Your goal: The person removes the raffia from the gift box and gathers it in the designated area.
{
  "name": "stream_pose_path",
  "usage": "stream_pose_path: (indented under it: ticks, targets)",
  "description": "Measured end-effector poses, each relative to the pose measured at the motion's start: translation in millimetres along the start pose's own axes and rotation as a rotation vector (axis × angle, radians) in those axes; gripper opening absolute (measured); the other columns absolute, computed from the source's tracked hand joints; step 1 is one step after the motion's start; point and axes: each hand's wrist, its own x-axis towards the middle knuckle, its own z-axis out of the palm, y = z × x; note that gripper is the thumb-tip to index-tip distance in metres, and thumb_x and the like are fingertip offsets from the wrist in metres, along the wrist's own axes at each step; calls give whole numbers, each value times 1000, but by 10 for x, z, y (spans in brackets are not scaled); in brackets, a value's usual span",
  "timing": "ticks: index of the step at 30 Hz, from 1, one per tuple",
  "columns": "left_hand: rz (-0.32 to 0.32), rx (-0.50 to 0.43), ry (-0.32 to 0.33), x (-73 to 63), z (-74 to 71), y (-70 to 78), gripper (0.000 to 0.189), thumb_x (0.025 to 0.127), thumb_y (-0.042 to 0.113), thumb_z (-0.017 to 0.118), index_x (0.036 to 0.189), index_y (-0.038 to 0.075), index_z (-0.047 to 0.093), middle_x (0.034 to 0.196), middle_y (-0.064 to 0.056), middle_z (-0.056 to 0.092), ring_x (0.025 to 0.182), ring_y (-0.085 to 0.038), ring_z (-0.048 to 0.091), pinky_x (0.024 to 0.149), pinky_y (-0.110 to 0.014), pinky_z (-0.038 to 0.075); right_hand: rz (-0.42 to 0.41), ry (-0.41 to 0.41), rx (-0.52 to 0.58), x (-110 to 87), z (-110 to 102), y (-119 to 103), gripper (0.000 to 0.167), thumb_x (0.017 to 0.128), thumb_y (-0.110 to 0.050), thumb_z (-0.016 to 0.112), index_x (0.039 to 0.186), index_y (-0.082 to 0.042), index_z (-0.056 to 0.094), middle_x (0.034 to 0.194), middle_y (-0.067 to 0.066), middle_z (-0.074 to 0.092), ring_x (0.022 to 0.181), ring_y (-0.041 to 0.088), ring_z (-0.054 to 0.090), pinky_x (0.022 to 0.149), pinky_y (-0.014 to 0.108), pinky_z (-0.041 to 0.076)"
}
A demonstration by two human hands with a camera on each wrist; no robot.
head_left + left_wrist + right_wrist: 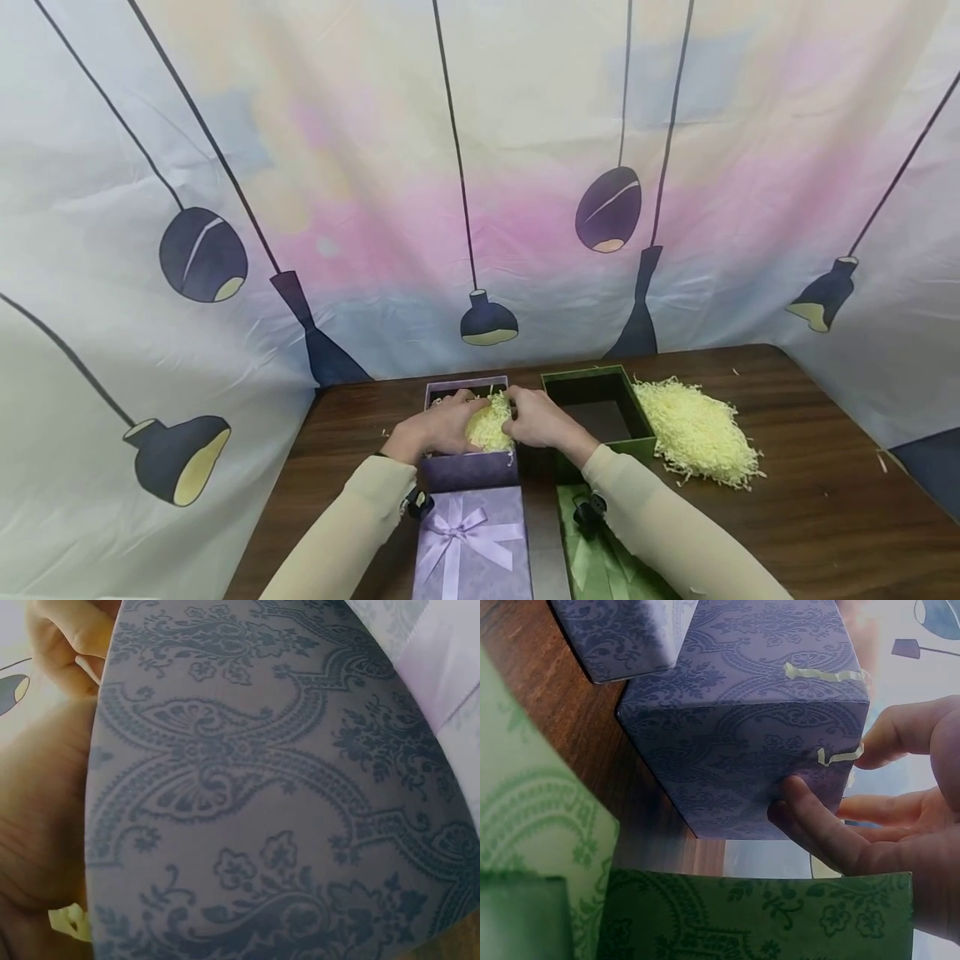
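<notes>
A purple patterned gift box point(470, 471) holds pale yellow shredded paper point(489, 427). Over the box's left side reaches my left hand point(442, 422), its fingers resting on the shreds. In the left wrist view, part of that hand point(37, 802) shows beside the box's outer wall point(225, 772); its fingertips are mostly hidden. My right hand point(546, 421) is at the box's right rim. The right wrist view has fingers of this hand point(907, 802) against the outer side wall and others at the rim, holding the box edge. Two paper strands point(840, 755) cling to the wall there.
An open green gift box point(600, 408) stands just right of the purple one. Further right lies a heap of yellow shredded paper point(697, 429). In front are a purple lid with ribbon bow point(472, 542) and a green lid point(618, 567). Patterned cloth point(525, 208) hangs behind the table.
</notes>
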Motion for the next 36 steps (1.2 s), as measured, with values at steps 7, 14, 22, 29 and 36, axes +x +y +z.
stream_pose_path:
  ticks: [7, 14, 22, 29, 36]
  targets:
    - [-32, 22, -30, 32, 8, 6, 81, 79, 43, 78, 147, 16, 43, 139, -18, 45, 120, -37, 53, 98, -50, 47, -5, -2, -8, 2, -1, 7, 51, 81, -14, 67, 128, 3, 55, 97, 8, 64, 69, 18, 53, 61, 30, 44]
    - [18, -19, -32, 62, -2, -21, 86, 79, 39, 79, 149, 11, 38, 137, -18, 46, 116, -30, 55, 96, -45, 49, 5, -11, 10, 18, -26, 15, 52, 82, -14, 67, 130, 2, 54, 99, 9, 64, 70, 16, 54, 60, 29, 45]
    - [62, -74, -56, 104, 47, -41, 91, 78, 40, 79, 150, 8, 34, 125, -15, 50, 109, -22, 54, 93, -38, 49, -8, -27, 17, 14, -9, 23, 52, 83, -14, 65, 130, 3, 54, 98, 8, 64, 64, 16, 53, 58, 29, 44]
    - [66, -91, -97, 180, 86, -63, 90, 80, 37, 77, 150, 4, 31, 124, -14, 50, 110, -23, 52, 94, -38, 48, -10, -12, 30, 12, -13, 29, 53, 81, -13, 66, 131, 3, 54, 95, 8, 64, 63, 15, 53, 57, 29, 44]
    - [8, -81, -141, 231, 142, -78, 87, 80, 29, 76, 152, 9, 31, 128, -12, 50, 115, -21, 51, 96, -37, 46, -13, -7, 30, 11, 5, 25, 54, 81, -12, 65, 131, 3, 53, 93, 7, 64, 65, 14, 53, 58, 28, 45]
